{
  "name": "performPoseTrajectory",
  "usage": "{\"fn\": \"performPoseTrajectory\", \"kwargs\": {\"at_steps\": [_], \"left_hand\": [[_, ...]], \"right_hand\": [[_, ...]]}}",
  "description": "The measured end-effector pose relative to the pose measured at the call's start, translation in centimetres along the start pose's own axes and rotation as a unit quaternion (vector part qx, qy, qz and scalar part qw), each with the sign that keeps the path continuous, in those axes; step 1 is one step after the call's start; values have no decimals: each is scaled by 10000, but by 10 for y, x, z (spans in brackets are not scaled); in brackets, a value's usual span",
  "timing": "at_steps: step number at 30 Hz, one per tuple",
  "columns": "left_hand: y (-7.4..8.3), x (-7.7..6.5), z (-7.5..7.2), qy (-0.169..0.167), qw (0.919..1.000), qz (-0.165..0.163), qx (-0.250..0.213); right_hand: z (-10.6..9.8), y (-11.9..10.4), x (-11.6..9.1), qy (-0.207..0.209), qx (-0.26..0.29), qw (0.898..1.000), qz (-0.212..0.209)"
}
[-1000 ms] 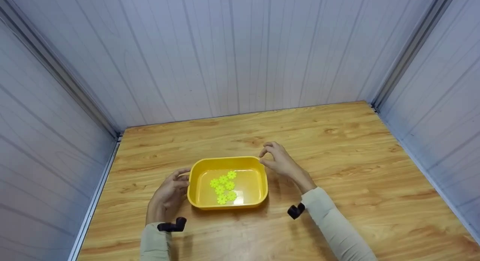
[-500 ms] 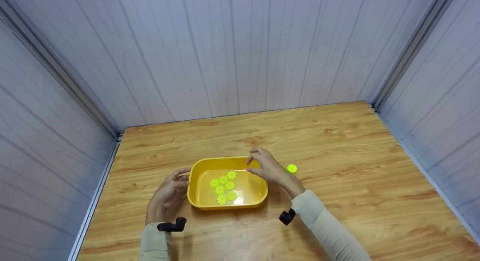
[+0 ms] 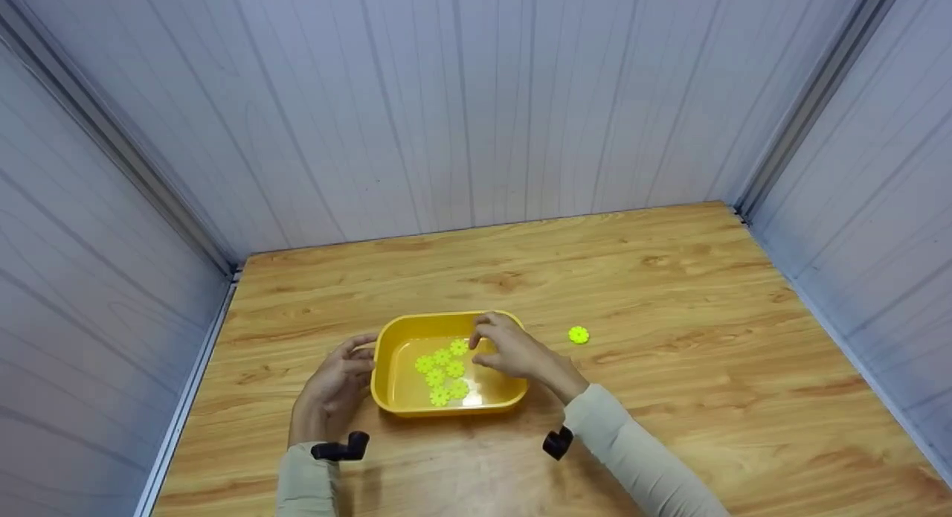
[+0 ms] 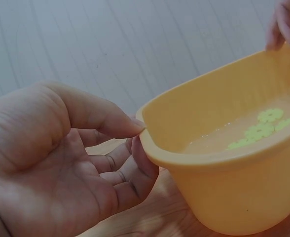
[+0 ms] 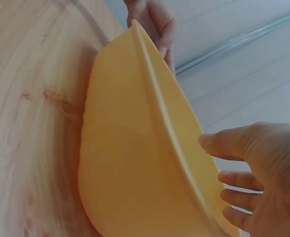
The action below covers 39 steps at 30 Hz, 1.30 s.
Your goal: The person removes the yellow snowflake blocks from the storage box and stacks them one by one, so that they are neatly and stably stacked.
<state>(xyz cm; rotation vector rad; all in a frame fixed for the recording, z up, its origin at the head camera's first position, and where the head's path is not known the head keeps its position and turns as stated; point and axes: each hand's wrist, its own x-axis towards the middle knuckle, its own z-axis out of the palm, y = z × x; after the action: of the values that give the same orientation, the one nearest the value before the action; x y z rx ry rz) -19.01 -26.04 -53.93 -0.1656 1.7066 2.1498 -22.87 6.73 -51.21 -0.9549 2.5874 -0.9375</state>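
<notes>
Sleeves point(image 3: 647, 454): pale, nearest the camera, one leading to each side of the tub point(image 3: 431, 326).
Left hand point(image 3: 331, 383): thumb on the rim, fingers curled beneath it, pinching the tub's left end, probably to steady it.
Tub: upright and long side on, likely so that both hands reach it easily.
Flowers point(image 3: 435, 378): seven, lying loosely grouped on the tub's floor.
Right hand point(image 3: 513, 351): thumb and fingers parted over the tub's right half, nothing seen between them; whether it touches anything, I cannot tell.
Lone flower point(image 3: 579, 335): flat on the table point(image 3: 669, 279), right of the tub.
Wall point(image 3: 476, 93): pale panels behind.
</notes>
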Motion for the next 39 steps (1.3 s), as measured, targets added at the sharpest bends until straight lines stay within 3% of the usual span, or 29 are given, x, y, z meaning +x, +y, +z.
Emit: {"fn": "performPoseTrajectory", "kwargs": {"at_steps": [7, 20, 28, 39], "left_hand": [[-1, 0, 0, 99, 9999, -54, -103], [0, -1, 2, 42, 9995, -163, -284], [-1, -2, 3, 32, 9994, -136, -314], [0, -1, 1, -5, 9993, -205, -305]], "right_hand": [[12, -7, 4, -337, -174, 9993, 10], [30, -10, 6, -539, -741, 9957, 126], [39, -12, 8, -649, -1276, 9896, -152], [44, -14, 9, -758, -1383, 9875, -5]]}}
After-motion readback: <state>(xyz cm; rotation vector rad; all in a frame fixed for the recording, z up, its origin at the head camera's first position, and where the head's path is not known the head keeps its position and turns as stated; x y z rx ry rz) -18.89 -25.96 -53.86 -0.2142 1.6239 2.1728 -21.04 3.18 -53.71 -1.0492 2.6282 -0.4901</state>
